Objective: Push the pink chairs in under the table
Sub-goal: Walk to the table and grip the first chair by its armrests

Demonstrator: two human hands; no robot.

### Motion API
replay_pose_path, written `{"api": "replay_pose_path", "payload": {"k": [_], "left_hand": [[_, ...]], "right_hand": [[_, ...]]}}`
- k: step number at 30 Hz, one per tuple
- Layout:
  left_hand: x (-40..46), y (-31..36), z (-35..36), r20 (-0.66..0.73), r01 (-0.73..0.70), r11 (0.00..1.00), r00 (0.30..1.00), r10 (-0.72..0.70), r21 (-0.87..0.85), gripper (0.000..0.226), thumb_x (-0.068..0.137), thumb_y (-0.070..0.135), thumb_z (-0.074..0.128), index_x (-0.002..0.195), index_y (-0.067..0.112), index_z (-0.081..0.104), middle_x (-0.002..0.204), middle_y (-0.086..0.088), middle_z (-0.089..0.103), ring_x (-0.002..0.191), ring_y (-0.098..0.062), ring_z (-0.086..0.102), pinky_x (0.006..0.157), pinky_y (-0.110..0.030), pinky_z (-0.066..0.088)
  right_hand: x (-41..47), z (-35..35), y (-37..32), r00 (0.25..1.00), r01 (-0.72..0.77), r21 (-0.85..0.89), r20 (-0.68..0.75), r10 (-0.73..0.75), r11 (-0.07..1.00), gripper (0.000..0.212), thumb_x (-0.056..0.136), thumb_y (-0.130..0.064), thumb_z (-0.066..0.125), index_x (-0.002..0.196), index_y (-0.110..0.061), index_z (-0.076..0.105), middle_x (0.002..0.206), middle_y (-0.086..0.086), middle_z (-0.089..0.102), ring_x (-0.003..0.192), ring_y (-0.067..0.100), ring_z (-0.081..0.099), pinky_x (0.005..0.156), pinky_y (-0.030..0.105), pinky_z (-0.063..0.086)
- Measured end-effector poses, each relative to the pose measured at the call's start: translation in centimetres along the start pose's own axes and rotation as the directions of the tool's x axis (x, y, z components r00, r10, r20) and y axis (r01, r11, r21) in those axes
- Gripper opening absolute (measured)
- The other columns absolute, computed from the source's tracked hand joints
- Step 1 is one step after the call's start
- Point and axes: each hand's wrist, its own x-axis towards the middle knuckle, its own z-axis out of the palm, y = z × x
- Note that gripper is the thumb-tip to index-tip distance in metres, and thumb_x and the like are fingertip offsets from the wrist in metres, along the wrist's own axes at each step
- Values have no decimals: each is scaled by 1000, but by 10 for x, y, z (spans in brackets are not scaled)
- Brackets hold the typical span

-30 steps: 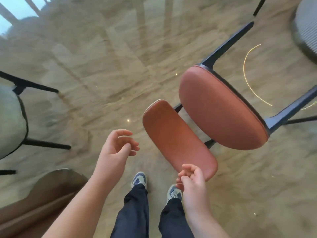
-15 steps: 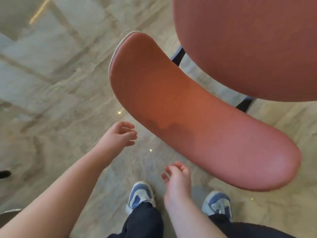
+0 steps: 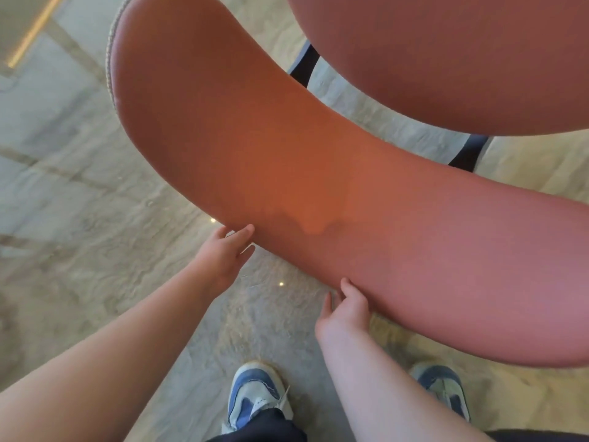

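A pink chair fills most of the head view: its curved backrest [image 3: 318, 173] runs from top left to lower right, and its seat [image 3: 446, 59] is at the top right. Dark frame bars [image 3: 304, 67] join the two. My left hand [image 3: 223, 256] reaches the lower edge of the backrest, fingers spread and touching it. My right hand [image 3: 345, 309] touches the same edge further right, its fingertips hidden behind the padding. Neither hand is closed around the backrest. No table is in view.
Glossy beige marble floor [image 3: 79, 218] lies all around. My two blue and white shoes [image 3: 255, 393] stand right below the backrest, and the other shoe [image 3: 443, 390] is at the lower right.
The view has closed in on the chair. Both hands have moved forward from hanging free in front of the backrest to touching its lower edge.
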Motion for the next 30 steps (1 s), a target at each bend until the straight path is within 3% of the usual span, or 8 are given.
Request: {"api": "replay_pose_path", "payload": {"k": [3, 9, 18, 25, 30], "left_hand": [[5, 1, 2, -4, -28, 999, 1000, 28, -45, 41, 97, 6, 66, 136, 11, 56, 134, -5, 69, 121, -19, 67, 111, -37, 46], [9, 5, 4, -27, -35, 998, 999, 34, -58, 45, 97, 1, 65, 139, 8, 52, 133, -11, 68, 118, -22, 68, 106, -36, 51], [-2, 18, 12, -96, -56, 998, 994, 57, 13, 48, 94, 5, 69, 139, 6, 51, 132, -11, 65, 118, -25, 66, 101, -35, 53], [-59, 67, 36, -136, -80, 991, 986, 95, 109, 46, 95, 11, 71, 137, 5, 54, 128, -8, 68, 113, -21, 70, 94, -31, 57], [-119, 126, 73, -186, -88, 981, 975, 119, 171, 49, 93, 15, 74, 136, 5, 54, 127, -8, 68, 111, -22, 70, 96, -33, 56]], "right_hand": [[-2, 1, -4, 997, -60, 62, 44, 58, 996, 40, 93, -6, 68, 132, -10, 60, 130, 5, 60, 123, 17, 54, 95, 28, 49], [-1, -2, -11, 993, -74, 67, 101, 67, 995, 38, 94, -6, 69, 131, -8, 61, 129, 6, 62, 123, 14, 54, 110, 30, 45], [-13, -1, -18, 993, -77, 63, 94, 71, 995, 47, 92, -8, 73, 137, -7, 57, 136, 8, 60, 129, 14, 54, 111, 29, 44], [-87, -5, -58, 992, -91, 48, 97, 86, 995, 54, 89, -15, 78, 138, -15, 56, 134, 4, 62, 119, 15, 61, 104, 24, 46], [-162, -7, -110, 982, -112, 11, 153, 109, 994, 59, 89, -23, 79, 140, -12, 50, 126, 4, 59, 126, 17, 55, 110, 31, 45]]}}
